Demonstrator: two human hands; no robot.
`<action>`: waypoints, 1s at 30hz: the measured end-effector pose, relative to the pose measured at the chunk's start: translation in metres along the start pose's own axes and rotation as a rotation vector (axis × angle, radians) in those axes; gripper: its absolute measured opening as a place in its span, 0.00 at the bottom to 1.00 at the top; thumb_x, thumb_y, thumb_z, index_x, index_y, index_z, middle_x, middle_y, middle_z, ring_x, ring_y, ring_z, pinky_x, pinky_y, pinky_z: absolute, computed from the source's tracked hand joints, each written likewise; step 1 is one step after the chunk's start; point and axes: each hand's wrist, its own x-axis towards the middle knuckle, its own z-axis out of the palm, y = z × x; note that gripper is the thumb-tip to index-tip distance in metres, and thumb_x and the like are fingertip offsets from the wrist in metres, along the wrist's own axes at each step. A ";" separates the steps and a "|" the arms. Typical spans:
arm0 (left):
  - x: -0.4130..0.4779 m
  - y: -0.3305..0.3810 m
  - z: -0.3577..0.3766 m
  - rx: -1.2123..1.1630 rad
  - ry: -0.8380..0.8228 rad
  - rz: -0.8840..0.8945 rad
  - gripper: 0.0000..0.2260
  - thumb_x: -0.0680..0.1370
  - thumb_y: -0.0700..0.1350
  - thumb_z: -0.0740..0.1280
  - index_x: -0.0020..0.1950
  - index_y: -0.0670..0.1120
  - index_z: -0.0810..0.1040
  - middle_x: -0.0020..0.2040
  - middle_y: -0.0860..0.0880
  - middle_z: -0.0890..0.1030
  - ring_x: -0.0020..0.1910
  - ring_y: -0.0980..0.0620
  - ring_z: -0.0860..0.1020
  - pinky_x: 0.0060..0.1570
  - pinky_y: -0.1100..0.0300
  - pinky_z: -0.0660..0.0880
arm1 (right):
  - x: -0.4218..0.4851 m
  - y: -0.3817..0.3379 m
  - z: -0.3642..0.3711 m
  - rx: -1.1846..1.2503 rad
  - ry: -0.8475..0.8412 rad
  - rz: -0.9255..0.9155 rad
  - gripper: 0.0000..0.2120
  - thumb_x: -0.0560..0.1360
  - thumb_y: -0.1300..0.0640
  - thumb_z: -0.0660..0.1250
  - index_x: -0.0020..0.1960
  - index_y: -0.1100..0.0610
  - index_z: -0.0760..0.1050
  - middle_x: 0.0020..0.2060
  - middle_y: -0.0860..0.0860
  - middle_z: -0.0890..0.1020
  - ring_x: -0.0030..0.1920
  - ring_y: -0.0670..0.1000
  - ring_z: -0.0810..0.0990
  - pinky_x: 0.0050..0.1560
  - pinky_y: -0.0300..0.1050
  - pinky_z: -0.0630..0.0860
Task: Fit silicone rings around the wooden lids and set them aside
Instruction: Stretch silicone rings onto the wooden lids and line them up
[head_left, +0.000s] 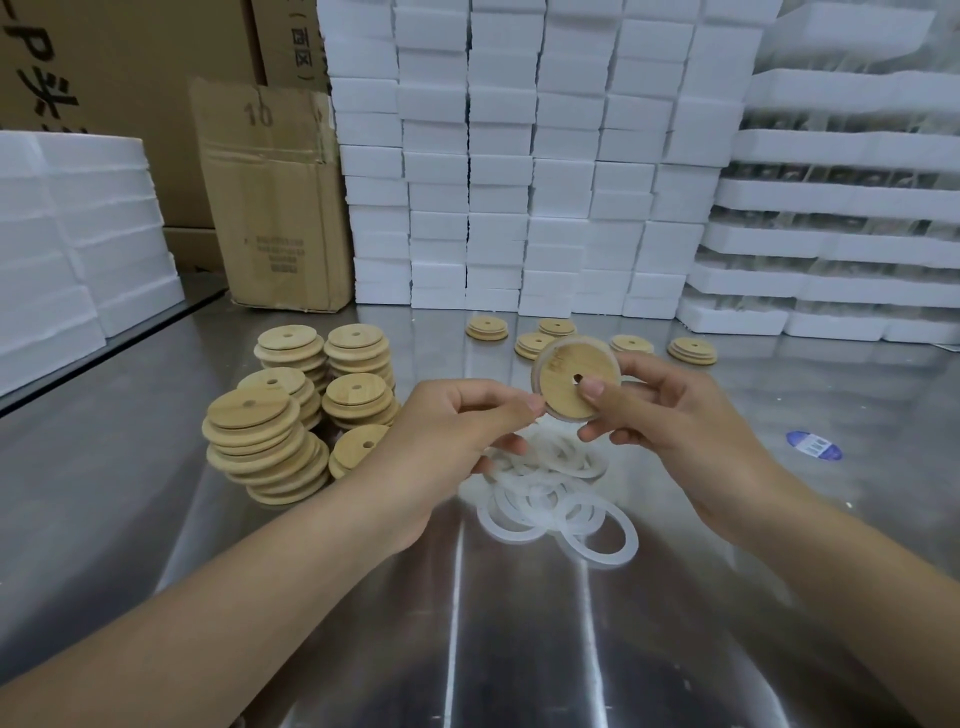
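Two hands (441, 441) (675, 415) pinch tilted lid (558, 389).

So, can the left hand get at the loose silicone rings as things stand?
Probably yes: the left hand is just above the ring pile, nothing between them, but it pinches the lid and must let go first.

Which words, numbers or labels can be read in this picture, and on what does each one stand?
"10": flap of the brown cardboard box.
"P": large brown carton at far left, beside cut-off Chinese characters.
Small print on the brown cardboard box's front: too blurred.
Blue oval sticker: too small to read.
Faint mark on the raised round wooden lid: unreadable.
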 end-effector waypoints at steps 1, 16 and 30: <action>0.000 -0.001 0.000 0.001 0.011 0.001 0.04 0.80 0.48 0.77 0.48 0.50 0.91 0.42 0.53 0.88 0.39 0.59 0.85 0.32 0.70 0.75 | 0.003 0.000 -0.004 -0.043 0.018 -0.002 0.11 0.74 0.44 0.75 0.54 0.47 0.85 0.44 0.52 0.89 0.41 0.49 0.87 0.45 0.40 0.77; 0.000 -0.005 0.005 0.076 0.053 0.007 0.05 0.81 0.48 0.75 0.47 0.51 0.90 0.45 0.53 0.88 0.40 0.57 0.86 0.39 0.64 0.77 | 0.037 0.064 -0.088 -0.905 0.301 0.132 0.06 0.77 0.44 0.72 0.48 0.44 0.77 0.30 0.45 0.80 0.36 0.46 0.78 0.35 0.45 0.68; -0.002 -0.004 0.006 0.125 0.067 0.040 0.05 0.81 0.48 0.75 0.47 0.51 0.89 0.44 0.54 0.87 0.39 0.58 0.86 0.44 0.60 0.76 | 0.024 0.053 -0.065 -0.928 -0.103 0.121 0.36 0.84 0.51 0.64 0.79 0.25 0.47 0.70 0.46 0.76 0.63 0.58 0.77 0.65 0.53 0.69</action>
